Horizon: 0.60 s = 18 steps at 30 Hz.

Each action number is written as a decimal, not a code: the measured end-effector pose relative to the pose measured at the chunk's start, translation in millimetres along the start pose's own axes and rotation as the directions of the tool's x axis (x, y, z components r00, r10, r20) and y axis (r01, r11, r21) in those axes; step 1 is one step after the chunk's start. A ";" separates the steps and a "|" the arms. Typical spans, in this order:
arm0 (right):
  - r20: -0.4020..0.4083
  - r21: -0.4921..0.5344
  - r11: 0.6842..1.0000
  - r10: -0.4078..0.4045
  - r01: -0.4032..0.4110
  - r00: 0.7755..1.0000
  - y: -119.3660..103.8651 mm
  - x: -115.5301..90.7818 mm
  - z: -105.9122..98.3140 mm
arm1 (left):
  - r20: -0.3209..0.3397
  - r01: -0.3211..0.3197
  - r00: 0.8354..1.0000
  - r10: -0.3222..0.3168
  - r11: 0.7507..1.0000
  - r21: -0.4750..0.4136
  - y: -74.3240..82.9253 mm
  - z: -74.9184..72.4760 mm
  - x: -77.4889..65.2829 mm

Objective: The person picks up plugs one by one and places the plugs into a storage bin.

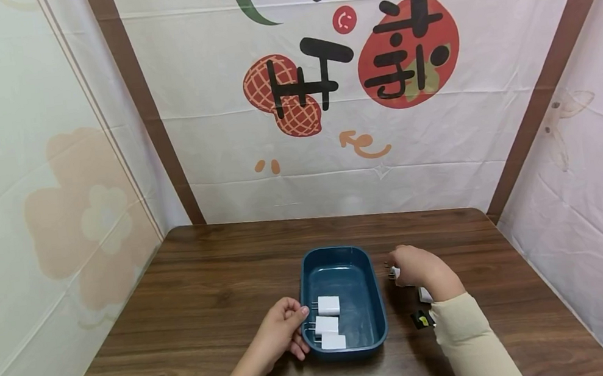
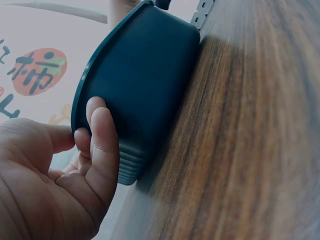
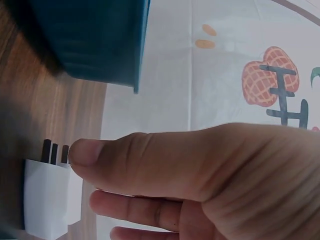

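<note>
A dark blue plastic bin (image 1: 346,353) stands on the table, with three white charger plugs (image 1: 328,305) along its left side, prongs to the left. My left hand (image 1: 282,328) pinches the bin's left rim, thumb on top and fingers against the outer wall (image 2: 145,75). To the right of the bin, my right hand (image 1: 417,266) reaches over more white plugs on the table. In the right wrist view, the thumb (image 3: 87,152) is beside the prongs of a white charger plug (image 3: 46,200), and another plug is partly behind it. The index finger's hold is hidden.
Another white plug (image 1: 425,295) lies under the right forearm. Near it is a small black item with a yellow mark (image 1: 421,320). The brown wood table (image 1: 208,296) backs onto a printed white curtain (image 1: 218,129), and similar curtains hang at both sides.
</note>
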State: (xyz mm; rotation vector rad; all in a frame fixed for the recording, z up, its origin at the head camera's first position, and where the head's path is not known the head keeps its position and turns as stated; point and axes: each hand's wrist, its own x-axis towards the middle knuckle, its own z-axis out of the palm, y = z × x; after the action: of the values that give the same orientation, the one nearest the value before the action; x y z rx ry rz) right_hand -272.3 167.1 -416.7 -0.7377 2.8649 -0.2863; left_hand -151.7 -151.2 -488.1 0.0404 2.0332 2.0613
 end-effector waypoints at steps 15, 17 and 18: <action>-0.009 -0.020 1.000 -0.006 0.006 1.000 9.0 3.2 7.8 | -0.002 -0.005 1.000 0.005 1.000 -0.003 -2.0 -1.1 0.6; -0.012 -0.025 1.000 -0.011 0.011 1.000 9.1 3.5 7.8 | -0.003 -0.006 1.000 0.006 1.000 -0.003 -2.2 -1.1 0.6; -0.013 -0.025 1.000 -0.010 0.009 1.000 9.5 3.8 7.8 | -0.004 -0.006 1.000 0.006 1.000 -0.004 -2.1 -1.1 0.6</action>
State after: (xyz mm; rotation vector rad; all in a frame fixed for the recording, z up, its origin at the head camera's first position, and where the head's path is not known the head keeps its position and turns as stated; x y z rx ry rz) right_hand -278.3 172.2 -426.9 -0.7566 2.8829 -0.2585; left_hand -152.1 -152.1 -490.4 0.0421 2.0338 2.0699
